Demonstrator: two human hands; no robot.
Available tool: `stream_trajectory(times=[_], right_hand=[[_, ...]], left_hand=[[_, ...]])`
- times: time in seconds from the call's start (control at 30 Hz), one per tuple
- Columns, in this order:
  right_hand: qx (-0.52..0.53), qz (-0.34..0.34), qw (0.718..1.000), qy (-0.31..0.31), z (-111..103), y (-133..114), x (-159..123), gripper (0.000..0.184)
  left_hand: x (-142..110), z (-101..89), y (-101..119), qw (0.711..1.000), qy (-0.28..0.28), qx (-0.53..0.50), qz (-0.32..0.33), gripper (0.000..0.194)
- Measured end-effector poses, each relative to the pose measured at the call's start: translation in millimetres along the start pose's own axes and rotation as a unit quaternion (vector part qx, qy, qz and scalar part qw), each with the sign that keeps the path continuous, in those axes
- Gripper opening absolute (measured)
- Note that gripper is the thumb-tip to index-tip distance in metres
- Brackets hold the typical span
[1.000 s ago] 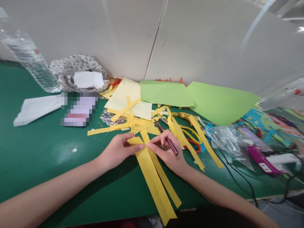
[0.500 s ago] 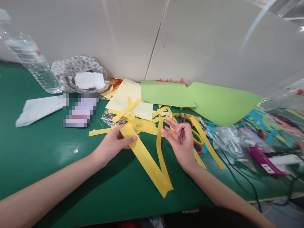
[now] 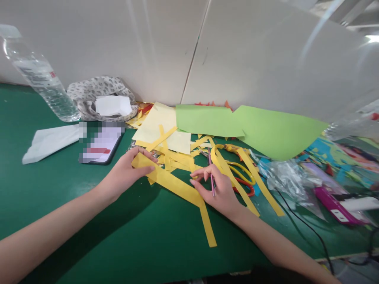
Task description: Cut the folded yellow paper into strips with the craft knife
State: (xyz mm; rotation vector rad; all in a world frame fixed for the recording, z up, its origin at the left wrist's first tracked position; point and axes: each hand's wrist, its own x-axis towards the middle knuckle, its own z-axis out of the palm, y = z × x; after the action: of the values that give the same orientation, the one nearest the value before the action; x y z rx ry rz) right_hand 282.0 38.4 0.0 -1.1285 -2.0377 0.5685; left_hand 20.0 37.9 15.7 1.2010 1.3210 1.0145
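My left hand [image 3: 124,169] pinches one end of a wide yellow paper strip [image 3: 174,185], thumb on top and fingers beneath. The strip slants down to the right, its far end close to my right hand [image 3: 220,191]. Tucked among the fingers of that hand is a slim dark pink pen [image 3: 211,169], pointing up. Its thumb and index finger close on a narrow yellow paper strip, whose lower part [image 3: 208,227] hangs out below the wide one. Behind both hands lies a pile of yellow strips [image 3: 177,159].
Scissors with yellow and red handles [image 3: 244,173] lie right of my right hand. Light green sheets [image 3: 278,130] lie along the wall. A phone [image 3: 103,148], a tissue [image 3: 50,142] and a water bottle [image 3: 44,79] stay left. Clear plastic [image 3: 287,177] and a magenta device [image 3: 334,203] are right.
Both hands first held the strips together; then they parted, each with its own strip. My left hand has moved left, turning the wide strip flatter. My right hand has come back towards it.
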Motion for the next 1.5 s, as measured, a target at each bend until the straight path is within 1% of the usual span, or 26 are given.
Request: stream_trajectory(times=[0.07, 0.13, 0.2, 0.27, 0.33, 0.4, 0.47, 0.5, 0.57, 0.6, 0.63, 0.67, 0.73, 0.8, 0.83, 0.87, 0.9, 0.97, 1.0, 1.03, 1.1, 1.17, 1.2, 1.27, 1.33, 1.5], right_hand=[[-0.067, -0.052, 0.996, 0.026, -3.7, 3.0, 0.0, 0.029], [-0.115, -0.109, 0.986, 0.041, -6.2, 4.3, -0.4, 0.023], [-0.141, -0.147, 0.978, 0.034, -6.2, 4.5, -1.2, 0.019], [-0.157, -0.154, 0.975, 0.011, -4.2, 4.8, -1.8, 0.016], [-0.184, -0.138, 0.973, -0.009, -1.6, 6.5, -1.2, 0.011], [-0.231, -0.121, 0.965, -0.011, -0.3, 10.7, 1.1, 0.008], [-0.284, -0.108, 0.953, -0.008, -1.3, 17.8, 4.7, 0.01], [-0.302, -0.106, 0.947, -0.008, -2.8, 22.4, 6.7, 0.012], [-0.323, -0.111, 0.94, -0.015, -7.4, 32.4, 10.3, 0.023], [-0.327, -0.118, 0.938, -0.011, -10.1, 37.1, 11.7, 0.032], [-0.336, -0.12, 0.934, -0.003, -12.8, 40.8, 12.8, 0.041], [-0.341, -0.121, 0.932, 0.012, -15.1, 43.1, 13.5, 0.045], [-0.317, -0.127, 0.939, 0.048, -17.7, 41.7, 13.4, 0.041], [-0.248, -0.146, 0.955, 0.077, -16.5, 32.2, 11.4, 0.023], [-0.204, -0.156, 0.963, 0.085, -14.5, 25.5, 10.0, 0.018], [-0.159, -0.173, 0.97, 0.059, -11.8, 18.3, 8.4, 0.022], [-0.117, -0.192, 0.974, 0.016, -8.9, 11.6, 6.9, 0.024], [-0.071, -0.221, 0.971, -0.051, -3.4, 1.8, 4.5, 0.025], [-0.06, -0.235, 0.967, -0.08, -1.6, -0.4, 3.9, 0.024], [-0.058, -0.252, 0.96, -0.103, -0.7, -0.8, 3.6, 0.021], [-0.079, -0.288, 0.945, -0.131, -2.2, 3.2, 4.1, 0.017], [-0.126, -0.31, 0.933, -0.13, -6.8, 10.7, 5.5, 0.022], [-0.151, -0.311, 0.931, -0.12, -9.6, 14.7, 6.4, 0.023], [-0.194, -0.299, 0.929, -0.099, -14.2, 21.1, 8.3, 0.025], [-0.223, -0.291, 0.926, -0.087, -16.3, 24.1, 10.3, 0.026], [-0.25, -0.297, 0.919, -0.066, -15.0, 23.3, 13.8, 0.022]], left_hand=[[-4.1, -13.8, -2.6, 0.992, -0.046, 0.116, 0.028, 0.024], [-11.0, -27.8, -5.8, 0.981, -0.099, 0.164, 0.018, 0.03], [-19.5, -39.1, -8.1, 0.975, -0.098, 0.201, 0.007, 0.033], [-26.7, -45.4, -8.3, 0.96, -0.108, 0.258, 0.005, 0.032], [-30.8, -46.0, -6.2, 0.939, -0.135, 0.316, 0.011, 0.019], [-31.6, -41.9, -2.9, 0.91, -0.167, 0.378, 0.022, 0.011], [-31.3, -35.6, 0.2, 0.885, -0.185, 0.426, 0.031, 0.015], [-31.4, -32.6, 1.2, 0.88, -0.183, 0.437, 0.031, 0.018], [-33.0, -28.7, 1.7, 0.869, -0.184, 0.458, 0.038, 0.025], [-34.3, -28.1, 1.3, 0.862, -0.176, 0.473, 0.048, 0.026], [-36.0, -28.2, 0.5, 0.855, -0.167, 0.487, 0.056, 0.027], [-37.6, -28.9, -0.5, 0.85, -0.158, 0.499, 0.063, 0.026], [-40.5, -30.9, -2.9, 0.844, -0.155, 0.51, 0.067, 0.022], [-42.3, -31.3, -4.8, 0.844, -0.164, 0.507, 0.066, 0.019], [-42.8, -30.3, -5.4, 0.846, -0.167, 0.502, 0.07, 0.019], [-42.9, -28.4, -5.7, 0.849, -0.166, 0.496, 0.077, 0.02], [-42.6, -25.4, -5.8, 0.852, -0.165, 0.489, 0.086, 0.02], [-40.8, -16.9, -5.5, 0.861, -0.165, 0.47, 0.104, 0.019], [-39.1, -12.0, -5.6, 0.863, -0.177, 0.46, 0.109, 0.018], [-36.8, -7.1, -6.0, 0.865, -0.165, 0.459, 0.119, 0.017], [-30.3, 0.9, -8.4, 0.857, -0.156, 0.465, 0.159, 0.012], [-21.9, 4.0, -12.7, 0.837, -0.147, 0.475, 0.229, 0.009], [-17.5, 3.3, -15.4, 0.828, -0.152, 0.472, 0.261, 0.012], [-9.6, -2.4, -20.9, 0.816, -0.161, 0.459, 0.312, 0.018], [-4.0, -11.6, -25.7, 0.814, -0.151, 0.443, 0.344, 0.02], [-1.4, -32.0, -33.2, 0.788, -0.119, 0.46, 0.391, 0.023]])
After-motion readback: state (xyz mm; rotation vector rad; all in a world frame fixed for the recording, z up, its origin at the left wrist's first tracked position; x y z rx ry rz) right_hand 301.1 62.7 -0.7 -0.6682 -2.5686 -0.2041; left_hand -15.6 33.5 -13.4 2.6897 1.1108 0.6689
